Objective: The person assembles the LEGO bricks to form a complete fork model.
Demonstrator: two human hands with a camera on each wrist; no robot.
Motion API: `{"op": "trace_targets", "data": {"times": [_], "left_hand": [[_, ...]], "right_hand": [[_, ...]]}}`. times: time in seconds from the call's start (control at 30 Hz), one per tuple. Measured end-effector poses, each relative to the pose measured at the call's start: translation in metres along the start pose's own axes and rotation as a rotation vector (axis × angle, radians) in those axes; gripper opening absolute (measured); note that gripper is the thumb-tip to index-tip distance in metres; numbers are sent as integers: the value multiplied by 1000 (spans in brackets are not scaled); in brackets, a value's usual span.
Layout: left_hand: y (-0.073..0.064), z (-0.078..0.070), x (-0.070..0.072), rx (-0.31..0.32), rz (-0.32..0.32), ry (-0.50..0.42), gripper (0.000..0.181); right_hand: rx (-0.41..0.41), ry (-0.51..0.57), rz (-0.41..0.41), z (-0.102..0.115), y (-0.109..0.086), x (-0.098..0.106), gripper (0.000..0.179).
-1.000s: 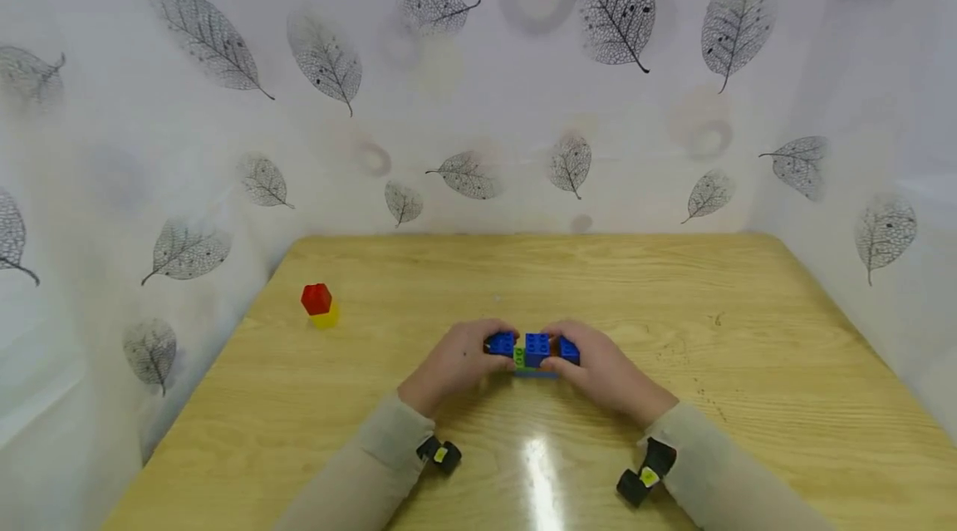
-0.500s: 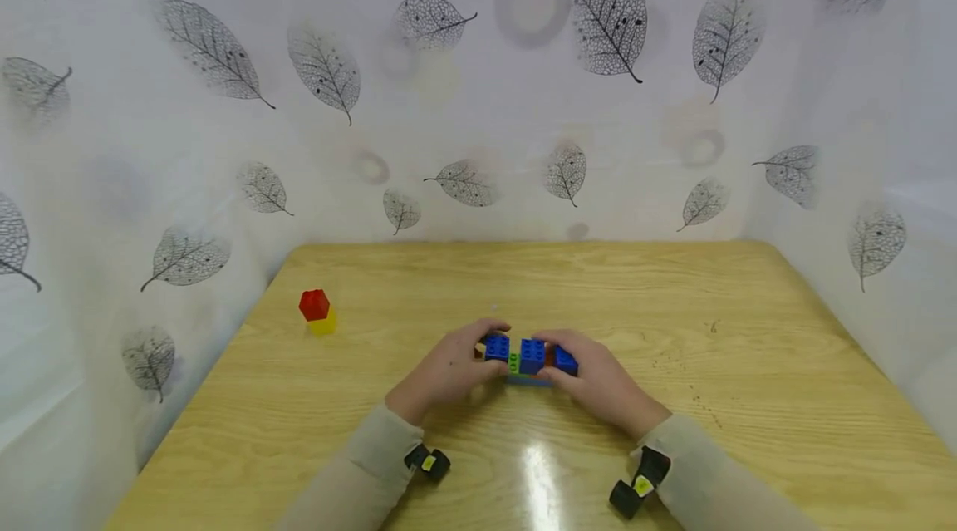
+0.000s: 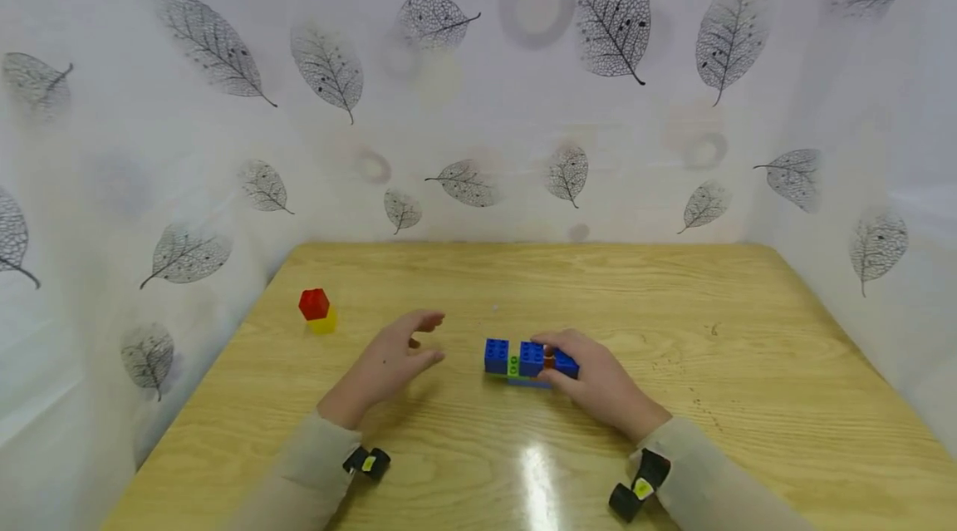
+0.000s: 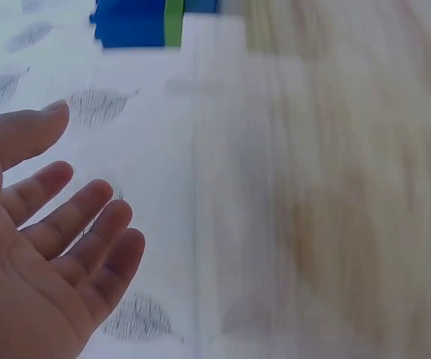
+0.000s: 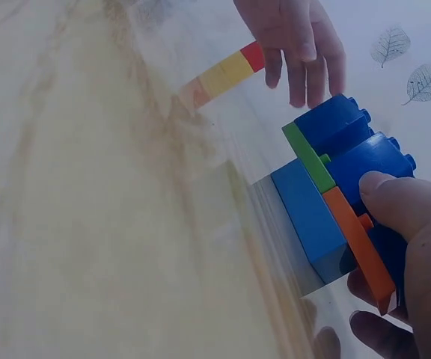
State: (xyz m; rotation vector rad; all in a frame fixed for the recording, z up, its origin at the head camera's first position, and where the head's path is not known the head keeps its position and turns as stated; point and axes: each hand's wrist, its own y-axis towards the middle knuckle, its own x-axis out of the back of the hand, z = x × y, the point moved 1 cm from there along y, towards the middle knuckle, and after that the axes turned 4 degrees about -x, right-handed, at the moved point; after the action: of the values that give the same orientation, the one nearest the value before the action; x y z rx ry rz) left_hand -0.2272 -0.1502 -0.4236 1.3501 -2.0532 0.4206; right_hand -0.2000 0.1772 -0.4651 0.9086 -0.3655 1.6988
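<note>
A toy building-block assembly [image 3: 497, 356] stands mid-table. In the right wrist view, a light blue block [image 5: 305, 217] forms its base, a green plate [image 5: 305, 153] and an orange plate [image 5: 361, 250] lie side by side above it, and dark blue bricks [image 5: 331, 123] are on top. My right hand [image 3: 601, 381] grips the assembly's right end, its thumb against the middle dark blue brick. Apart from the blocks, to their left, my left hand [image 3: 385, 365] is in the air, fingers spread and holding nothing; its palm shows in the left wrist view.
At the table's left side a red block [image 3: 314, 304] sits on a yellow block [image 3: 323, 322]. A pale leaf-patterned curtain [image 3: 478, 99] encloses the back and both sides of the wooden table [image 3: 673, 290].
My left hand has let go of the assembly's left end and moved left, its fingers opening. My right hand keeps its grip; the assembly stays in about the same place.
</note>
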Motion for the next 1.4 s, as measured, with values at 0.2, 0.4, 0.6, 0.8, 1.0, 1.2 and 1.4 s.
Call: {"op": "trace_targets", "data": {"times": [0.2,0.4,0.6,0.8,1.0,1.2,1.4], "left_hand": [[-20,26,49,67,-101,29,59],[-34,44,87,96,-215,109,61],[-42,54,110,153,-318,134,65],[-42,68,127,184,-409,117,69],[-34,86,136,253,-404,33,81],[-28,109,134,357,-268,-97,95],[-20,120,129,370,-225,-155,93]], "right_hand": [[-12,-9,10,0,1,-2,52],[-18,-14,8,2,1,0,52],[-12,-18,4,2,0,1,52],[-15,-15,2,0,0,0,52],[-18,-19,10,-1,2,1,52],[-16,-8,15,-1,2,1,52],[-14,-2,10,-2,1,0,51]]}}
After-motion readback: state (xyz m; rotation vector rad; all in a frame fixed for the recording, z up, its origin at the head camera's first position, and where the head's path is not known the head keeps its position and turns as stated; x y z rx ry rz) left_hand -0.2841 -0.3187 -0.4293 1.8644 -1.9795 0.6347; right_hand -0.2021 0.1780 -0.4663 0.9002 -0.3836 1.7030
